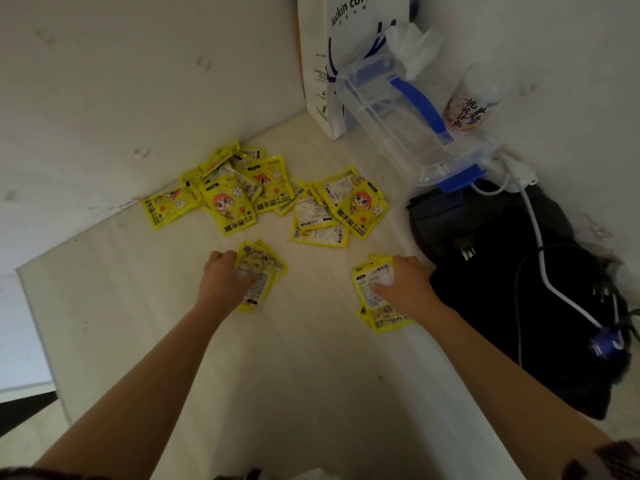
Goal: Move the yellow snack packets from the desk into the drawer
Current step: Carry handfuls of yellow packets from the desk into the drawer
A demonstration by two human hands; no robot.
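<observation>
Yellow snack packets (266,192) lie heaped on the desk (311,375) at the frame's centre, just above both hands. The left hand (223,280) grips a small stack (266,268) at centre left. The right hand (407,289) grips a second stack (381,317) at centre right.

Bare forearms (166,358), dark patterned sleeves (609,459)

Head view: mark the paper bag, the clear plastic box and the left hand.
paper bag (353,27): head view, white front face just below the logo.
clear plastic box (388,126): head view, transparent body left of the blue handle.
left hand (225,275): head view, back of the hand.
</observation>
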